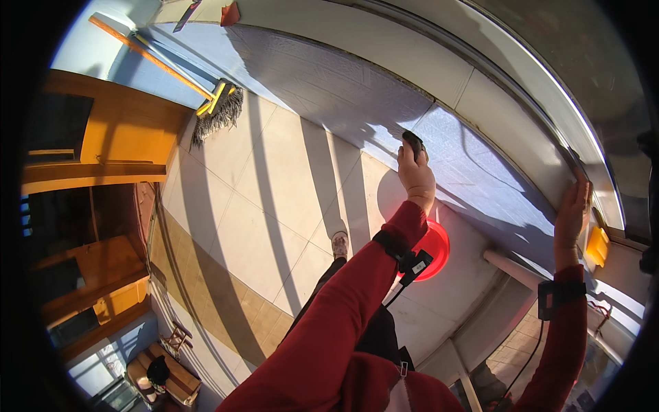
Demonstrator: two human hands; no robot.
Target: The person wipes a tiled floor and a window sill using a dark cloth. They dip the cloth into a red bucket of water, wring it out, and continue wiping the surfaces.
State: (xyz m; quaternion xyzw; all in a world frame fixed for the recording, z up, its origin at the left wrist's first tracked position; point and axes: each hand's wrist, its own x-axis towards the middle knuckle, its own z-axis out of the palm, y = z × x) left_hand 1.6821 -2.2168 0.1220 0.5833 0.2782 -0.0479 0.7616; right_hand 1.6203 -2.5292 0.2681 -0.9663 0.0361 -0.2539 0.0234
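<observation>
My left hand (416, 177) holds a small black pad or cloth (413, 143) against the pale blue lower wall (448, 139). Its exact kind is hidden by my fingers. Below that forearm is a red plastic basin or bucket (438, 252) on the tiled floor, partly covered by my sleeve. My right hand (572, 213) lies with extended fingers on the light window sill (502, 116), its fingertips by the dark window track (571, 154). Nothing shows in that hand. A yellow object (598, 246) sits on the sill beside my right wrist.
A mop (219, 105) with a grey head leans in the far corner. Orange wooden cabinets or doors (139, 129) line the left side. A pale pipe (515, 268) runs near the wall at lower right. A small red item (230, 14) rests on the far sill.
</observation>
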